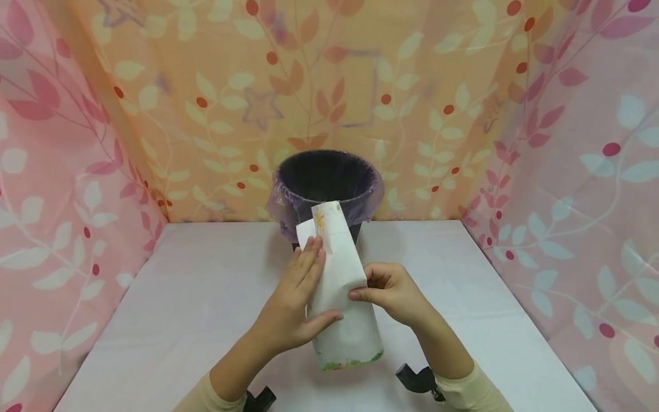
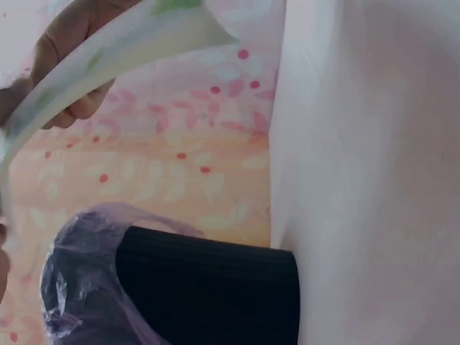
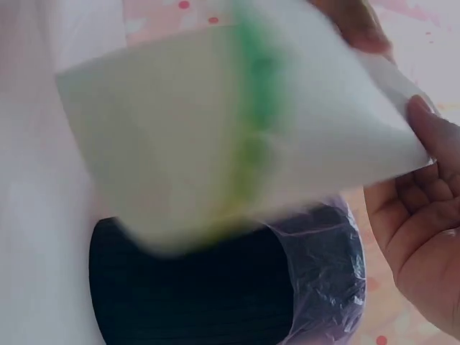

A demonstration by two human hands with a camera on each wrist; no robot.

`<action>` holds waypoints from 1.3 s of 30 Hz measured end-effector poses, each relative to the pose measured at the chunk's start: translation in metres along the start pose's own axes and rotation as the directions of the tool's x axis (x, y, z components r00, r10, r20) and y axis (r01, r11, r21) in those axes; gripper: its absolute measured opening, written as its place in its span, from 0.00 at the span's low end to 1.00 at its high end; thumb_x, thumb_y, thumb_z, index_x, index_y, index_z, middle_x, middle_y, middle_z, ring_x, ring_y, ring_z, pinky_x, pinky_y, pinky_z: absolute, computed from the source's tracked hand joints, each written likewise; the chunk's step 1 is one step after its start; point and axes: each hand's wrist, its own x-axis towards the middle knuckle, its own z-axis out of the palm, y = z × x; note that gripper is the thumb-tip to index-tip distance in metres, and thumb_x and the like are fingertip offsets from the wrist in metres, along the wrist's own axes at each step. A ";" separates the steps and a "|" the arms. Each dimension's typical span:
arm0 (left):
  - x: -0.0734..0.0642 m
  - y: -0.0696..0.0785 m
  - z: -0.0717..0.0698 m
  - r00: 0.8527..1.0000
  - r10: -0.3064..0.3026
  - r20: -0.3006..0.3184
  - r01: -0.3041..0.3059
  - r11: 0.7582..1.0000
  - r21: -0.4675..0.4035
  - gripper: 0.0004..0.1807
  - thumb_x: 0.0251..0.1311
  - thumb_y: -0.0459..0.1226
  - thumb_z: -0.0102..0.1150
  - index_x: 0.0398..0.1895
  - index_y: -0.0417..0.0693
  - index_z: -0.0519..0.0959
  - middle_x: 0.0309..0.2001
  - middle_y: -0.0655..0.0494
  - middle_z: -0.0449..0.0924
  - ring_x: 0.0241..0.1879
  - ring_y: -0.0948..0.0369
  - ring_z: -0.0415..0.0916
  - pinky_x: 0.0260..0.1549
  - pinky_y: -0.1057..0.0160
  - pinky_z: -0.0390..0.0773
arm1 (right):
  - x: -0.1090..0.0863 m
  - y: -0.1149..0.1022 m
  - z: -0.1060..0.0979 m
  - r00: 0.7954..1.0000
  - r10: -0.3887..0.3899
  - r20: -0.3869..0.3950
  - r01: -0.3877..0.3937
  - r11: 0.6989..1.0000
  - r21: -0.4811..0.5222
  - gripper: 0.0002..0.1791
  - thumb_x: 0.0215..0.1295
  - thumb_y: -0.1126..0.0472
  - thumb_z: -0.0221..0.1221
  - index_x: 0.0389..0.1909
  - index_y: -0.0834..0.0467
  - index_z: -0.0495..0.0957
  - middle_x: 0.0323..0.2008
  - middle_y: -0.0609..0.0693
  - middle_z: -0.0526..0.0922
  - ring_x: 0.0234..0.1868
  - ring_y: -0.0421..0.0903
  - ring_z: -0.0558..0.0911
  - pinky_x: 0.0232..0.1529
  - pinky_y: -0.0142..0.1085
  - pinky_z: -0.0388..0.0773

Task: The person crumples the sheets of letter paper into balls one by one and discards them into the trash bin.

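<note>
A white sheet of paper [image 1: 342, 309], bent into a tall curved shape, is held up over the table. Green coloring runs along its lower edge, and small yellow marks show near the top. My left hand [image 1: 293, 300] lies along its left side, fingers straight against the paper and thumb across the front. The right hand [image 1: 393, 292] pinches the right edge between thumb and fingers, making a crease there. In the right wrist view the lower part of the paper [image 3: 323, 108] is blurred, with the pinching right hand [image 3: 424, 244] beside it.
Behind the paper, a black bin [image 1: 321, 174] lined with a thin purple plastic bag [image 1: 374, 191] stands at the table's back edge. The white table [image 1: 216, 286] is enclosed by leaf-patterned cloth [image 1: 309, 74]. A black device [image 1: 417, 379] is strapped at the right wrist.
</note>
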 end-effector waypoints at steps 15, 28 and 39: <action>-0.005 0.004 0.009 0.950 -0.308 0.052 0.312 0.931 -0.191 0.26 0.55 0.35 0.77 0.59 0.54 0.83 0.54 0.62 0.86 0.54 0.61 0.83 0.57 0.57 0.82 | 0.001 0.005 -0.003 0.982 -0.179 0.061 0.183 0.981 -0.067 0.07 0.57 0.77 0.69 0.35 0.66 0.85 0.32 0.51 0.87 0.35 0.40 0.83 0.38 0.38 0.85; -0.003 -0.001 0.001 0.745 -0.665 0.053 0.646 0.701 -0.302 0.04 0.57 0.38 0.76 0.35 0.55 0.90 0.33 0.60 0.90 0.33 0.64 0.87 0.30 0.62 0.87 | 0.011 -0.001 -0.006 0.762 -0.647 0.029 0.579 0.661 -0.477 0.30 0.45 0.75 0.76 0.54 0.65 0.83 0.54 0.62 0.84 0.58 0.54 0.82 0.61 0.37 0.80; 0.000 -0.002 -0.010 0.742 -0.595 0.308 0.662 0.577 -0.479 0.11 0.58 0.42 0.74 0.39 0.45 0.89 0.36 0.51 0.90 0.33 0.58 0.88 0.32 0.62 0.87 | 0.011 0.007 -0.005 0.813 -0.459 0.358 0.577 0.554 -0.601 0.54 0.46 0.57 0.80 0.75 0.64 0.64 0.77 0.58 0.64 0.77 0.55 0.64 0.77 0.41 0.61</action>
